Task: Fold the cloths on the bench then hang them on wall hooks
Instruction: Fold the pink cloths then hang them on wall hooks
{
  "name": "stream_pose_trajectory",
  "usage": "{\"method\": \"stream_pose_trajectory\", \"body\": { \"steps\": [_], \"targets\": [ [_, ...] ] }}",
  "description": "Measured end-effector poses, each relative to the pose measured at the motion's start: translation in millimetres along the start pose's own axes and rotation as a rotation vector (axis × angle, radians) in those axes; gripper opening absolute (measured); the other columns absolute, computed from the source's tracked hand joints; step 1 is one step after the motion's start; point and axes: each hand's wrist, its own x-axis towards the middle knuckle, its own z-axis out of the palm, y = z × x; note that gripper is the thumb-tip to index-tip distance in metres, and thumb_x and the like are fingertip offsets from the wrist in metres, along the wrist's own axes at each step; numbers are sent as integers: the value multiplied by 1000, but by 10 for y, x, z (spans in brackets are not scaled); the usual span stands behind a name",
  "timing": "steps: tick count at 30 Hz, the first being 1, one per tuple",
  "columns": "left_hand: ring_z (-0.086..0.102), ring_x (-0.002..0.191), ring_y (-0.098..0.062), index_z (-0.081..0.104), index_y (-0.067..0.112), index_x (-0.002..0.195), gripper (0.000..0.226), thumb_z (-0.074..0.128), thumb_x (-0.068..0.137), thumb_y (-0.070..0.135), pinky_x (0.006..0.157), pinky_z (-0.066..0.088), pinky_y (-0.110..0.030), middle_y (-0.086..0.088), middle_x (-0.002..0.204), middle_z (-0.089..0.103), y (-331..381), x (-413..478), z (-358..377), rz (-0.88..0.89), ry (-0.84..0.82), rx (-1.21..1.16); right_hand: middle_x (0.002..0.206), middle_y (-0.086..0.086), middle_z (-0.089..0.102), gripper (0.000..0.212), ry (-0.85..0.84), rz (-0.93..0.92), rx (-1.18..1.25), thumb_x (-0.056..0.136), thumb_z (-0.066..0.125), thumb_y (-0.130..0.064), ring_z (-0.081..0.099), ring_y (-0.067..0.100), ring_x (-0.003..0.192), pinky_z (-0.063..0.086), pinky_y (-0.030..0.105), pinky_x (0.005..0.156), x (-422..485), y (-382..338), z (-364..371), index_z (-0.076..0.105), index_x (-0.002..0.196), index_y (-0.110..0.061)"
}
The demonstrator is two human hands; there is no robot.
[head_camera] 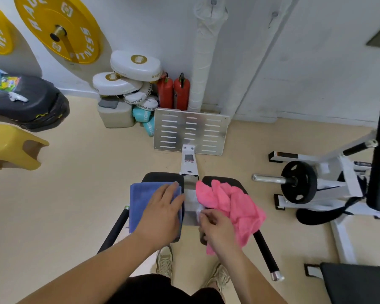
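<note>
Straight, relaxed fingers [171, 190] of the left hand [160, 213] press flat on a folded blue cloth [140, 200], which lies squared on the left black pad of the worktop [160, 177]. The right hand [217, 229] has its fingers [206, 216] curled at the near edge of a crumpled pink cloth [235, 205]; whether they pinch it cannot be told. The pink cloth is heaped on the right pad, one end spilling over the near side. Beyond the pads stands a slotted metal footplate [191, 130]. Two red fire extinguishers [173, 93] and stacked white boxing pads [136, 64] sit against the wall, and a yellow weight plate [59, 27] hangs on it.
</note>
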Motion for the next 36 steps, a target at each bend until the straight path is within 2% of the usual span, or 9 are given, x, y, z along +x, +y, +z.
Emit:
{"method": "stream_pose_trajectory", "body": {
  "steps": [2, 4, 6, 11, 17, 24, 27, 30, 36],
  "targets": [
    [59, 114, -21, 66, 23, 116, 42, 61, 75, 16, 90, 55, -32, 0, 129, 64, 393, 117, 35, 50, 61, -272, 72, 14, 67, 16, 40, 27, 34, 99, 58, -18, 59, 19, 61, 48, 30, 55, -120, 14, -275, 70, 91, -10],
    [60, 92, -9, 69, 28, 100, 24, 59, 82, 15, 79, 53, -29, 16, 98, 67, 807, 277, 105, -35, -107, -550, 78, 19, 73, 20, 87, 50, 41, 100, 57, -14, 64, 22, 62, 53, 34, 55, -235, 59, -561, 70, 89, -4],
    [65, 79, -14, 68, 24, 91, 12, 59, 86, 17, 73, 54, -33, 10, 83, 70, 1140, 439, 258, -117, -238, -695, 80, 16, 76, 19, 138, 96, 55, 99, 58, -14, 72, 25, 66, 59, 44, 65, -319, 161, -843, 72, 89, -5],
    [54, 67, -11, 57, 23, 99, 10, 59, 93, 16, 60, 50, -22, 9, 84, 57, 1638, 712, 549, -261, -291, -761, 77, 10, 73, 22, 193, 179, 128, 98, 57, -12, 65, 19, 67, 52, 33, 62, -442, 341, -1423, 71, 82, -7],
    [47, 37, -19, 50, 27, 67, 32, 51, 94, 11, 38, 48, -30, 5, 57, 48, 1868, 774, 666, -387, -293, -567, 82, 7, 70, 18, 89, 234, 123, 99, 55, -11, 61, 17, 71, 52, 24, 57, -357, 362, -1883, 70, 99, -3],
    [63, 64, -15, 47, 31, 92, 12, 52, 94, 20, 50, 52, -33, 7, 84, 61, 2000, 592, 581, -580, -234, -484, 80, 7, 71, 13, -101, 188, -11, 93, 58, -12, 62, 15, 67, 47, 32, 63, -22, 288, -2067, 70, 92, -9],
    [71, 75, -18, 57, 22, 110, 31, 66, 84, 9, 59, 60, -30, 9, 87, 68, 1967, 518, 609, -711, -282, -624, 89, 10, 75, 11, -177, 132, -88, 90, 62, -12, 67, 16, 72, 52, 29, 62, 79, 214, -2039, 71, 95, -17],
    [69, 81, -22, 67, 13, 104, 17, 60, 89, 11, 69, 57, -29, 2, 86, 67, 1974, 392, 525, -804, -251, -694, 90, 7, 72, 20, -233, 101, -119, 90, 61, -3, 68, 19, 74, 54, 25, 56, 77, 134, -2017, 69, 98, -19],
    [53, 68, -15, 61, 8, 82, 16, 51, 94, 15, 69, 47, -33, -1, 73, 62, 2147, 244, 2, -816, 50, -891, 101, 13, 76, 34, -311, -56, -89, 67, 73, -10, 69, 13, 80, 58, 32, 77, -86, -63, -1999, 72, 100, -21]
  ]
}}
